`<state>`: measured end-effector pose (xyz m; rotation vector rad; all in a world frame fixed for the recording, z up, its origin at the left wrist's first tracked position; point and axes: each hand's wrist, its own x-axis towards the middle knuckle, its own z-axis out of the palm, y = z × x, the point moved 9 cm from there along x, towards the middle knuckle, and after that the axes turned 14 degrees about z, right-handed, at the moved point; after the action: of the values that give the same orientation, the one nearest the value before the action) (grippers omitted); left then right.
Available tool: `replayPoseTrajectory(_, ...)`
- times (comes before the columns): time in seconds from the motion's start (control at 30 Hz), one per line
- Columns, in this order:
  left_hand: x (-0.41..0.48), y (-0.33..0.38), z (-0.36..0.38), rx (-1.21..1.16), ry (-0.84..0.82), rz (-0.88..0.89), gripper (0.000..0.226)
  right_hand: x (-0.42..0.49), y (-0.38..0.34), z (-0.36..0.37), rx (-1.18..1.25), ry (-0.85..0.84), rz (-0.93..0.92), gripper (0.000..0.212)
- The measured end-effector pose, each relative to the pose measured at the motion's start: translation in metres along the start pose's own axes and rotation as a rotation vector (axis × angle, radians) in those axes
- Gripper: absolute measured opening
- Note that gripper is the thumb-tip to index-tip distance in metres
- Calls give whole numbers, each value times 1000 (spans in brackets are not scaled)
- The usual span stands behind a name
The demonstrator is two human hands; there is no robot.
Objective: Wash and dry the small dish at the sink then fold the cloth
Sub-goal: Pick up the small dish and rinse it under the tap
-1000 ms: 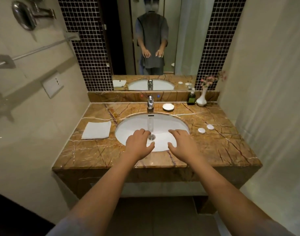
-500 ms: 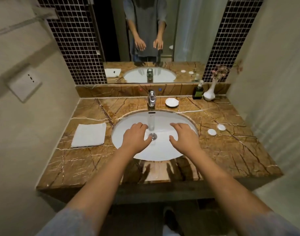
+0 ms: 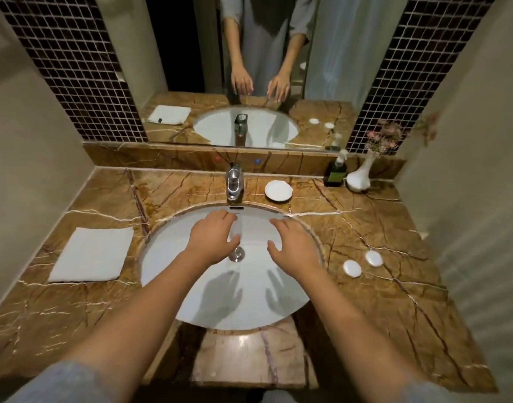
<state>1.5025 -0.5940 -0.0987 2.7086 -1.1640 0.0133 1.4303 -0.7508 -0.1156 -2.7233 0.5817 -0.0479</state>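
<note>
Both hands hover palm-down over the white sink (image 3: 168, 257), empty and spread apart: the left hand (image 3: 211, 239) near the drain (image 3: 236, 254), the right hand (image 3: 293, 245) beside it. On the marble worktop (image 3: 366, 301) the folded cloth (image 3: 92, 254) lies left (flat, untouched). Farther back, the small dish (image 3: 278, 191) sits right of the faucet (image 3: 234, 184).

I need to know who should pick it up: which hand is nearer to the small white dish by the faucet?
Right. The right hand is just below the small dish; the left hand is left of the faucet, farther away.
</note>
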Motion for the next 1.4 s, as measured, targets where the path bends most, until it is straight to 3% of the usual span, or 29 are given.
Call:
replayPoseTrajectory(0.3, 50, -7, 36, -44, -46, -80, 46, 61, 26, 26, -24, -56, -24, 54)
replayPoseTrajectory(0.6, 95, -6, 87, -142, -85, -24, 40, 92, 45, 60, 16, -159, 55, 52)
replayPoseTrajectory(0.83, 166, -21, 106, -332, -52, -168, 26, 160, 82, 46, 412, -11, 461, 25)
replayPoseTrajectory(1.0, 205, -40, 128, -405, -8, -309, 32, 200, 107, 68, 687, -23, 734, 21)
replayPoseTrajectory(1.2, 234, -53, 149, -429, -41, -400, 33, 216, 116, 90, 758, -6, 827, 13)
replayPoseTrajectory(1.4, 228, -54, 152, -314, -88, -387, 30, 218, 112, 93, 766, -39, 775, 13)
